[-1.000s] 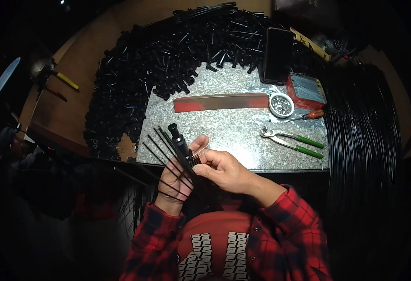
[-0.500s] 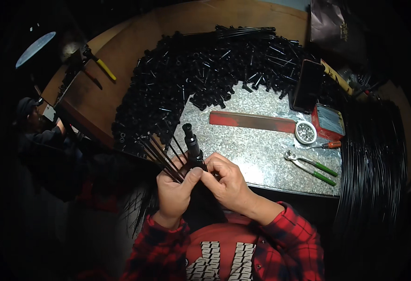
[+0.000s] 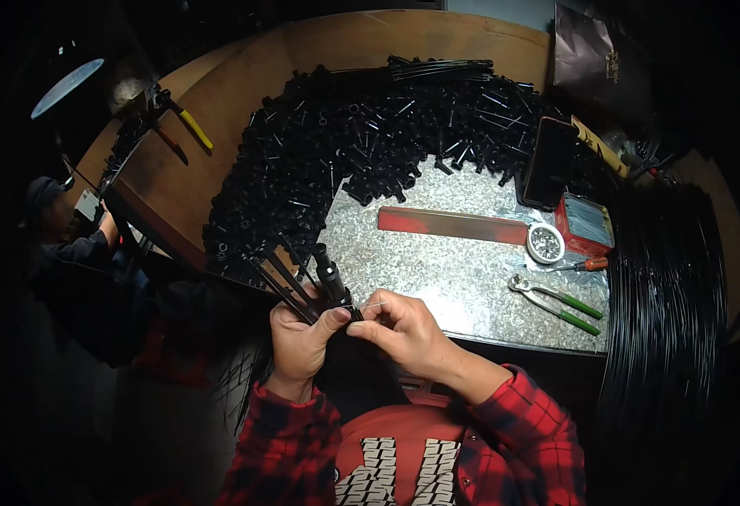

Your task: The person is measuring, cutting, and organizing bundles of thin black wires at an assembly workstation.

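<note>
My left hand is closed around a bunch of thin black rods, which fan out toward the upper left, and a black tubular piece that leans slightly left. Close against the tube's lower end, my right hand pinches a thin pale wire between thumb and fingers. The thumbs nearly meet. Both hands are held over the near edge of the speckled tabletop. The lower end of the tube is hidden by my fingers.
A large heap of black plastic parts fills the back. On the tabletop lie a red bar, a white cup of small metal pieces, green-handled pincers and a phone. Long black rods hang at right. Another person sits left.
Both hands and the black tube have shifted slightly left and down. The wire now shows sticking out to the right of the tube, beside my right fingers.
</note>
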`<state>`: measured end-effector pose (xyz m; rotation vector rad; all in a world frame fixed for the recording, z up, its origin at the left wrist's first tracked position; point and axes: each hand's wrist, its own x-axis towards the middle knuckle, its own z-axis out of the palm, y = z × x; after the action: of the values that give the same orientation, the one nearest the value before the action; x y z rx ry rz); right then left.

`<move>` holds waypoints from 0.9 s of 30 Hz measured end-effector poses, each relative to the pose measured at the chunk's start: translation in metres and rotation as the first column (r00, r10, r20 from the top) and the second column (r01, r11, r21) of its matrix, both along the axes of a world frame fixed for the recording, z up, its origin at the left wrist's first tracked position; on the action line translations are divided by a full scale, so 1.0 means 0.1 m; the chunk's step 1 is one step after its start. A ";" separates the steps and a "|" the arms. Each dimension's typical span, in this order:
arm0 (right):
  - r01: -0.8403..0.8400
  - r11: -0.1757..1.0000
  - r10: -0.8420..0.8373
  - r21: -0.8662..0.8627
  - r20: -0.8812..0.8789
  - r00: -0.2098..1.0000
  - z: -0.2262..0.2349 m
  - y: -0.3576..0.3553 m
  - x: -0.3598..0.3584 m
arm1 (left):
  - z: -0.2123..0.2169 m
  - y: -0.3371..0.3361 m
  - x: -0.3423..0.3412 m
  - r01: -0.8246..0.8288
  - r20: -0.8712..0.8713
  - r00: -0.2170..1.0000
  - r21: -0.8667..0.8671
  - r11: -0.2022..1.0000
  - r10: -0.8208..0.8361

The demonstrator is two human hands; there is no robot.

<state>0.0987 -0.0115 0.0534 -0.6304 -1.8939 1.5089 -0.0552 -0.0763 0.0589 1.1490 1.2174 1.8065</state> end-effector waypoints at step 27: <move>0.056 0.967 -0.108 -0.247 -0.204 0.973 -0.32 0.02 -0.31 | -0.24 0.00 0.39 -0.279 -0.370 0.883 0.079 0.957 0.288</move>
<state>0.0678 -0.0097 0.0218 -0.6160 -1.5184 1.6936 -0.0166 -0.0762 0.0348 1.4430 1.6661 1.8638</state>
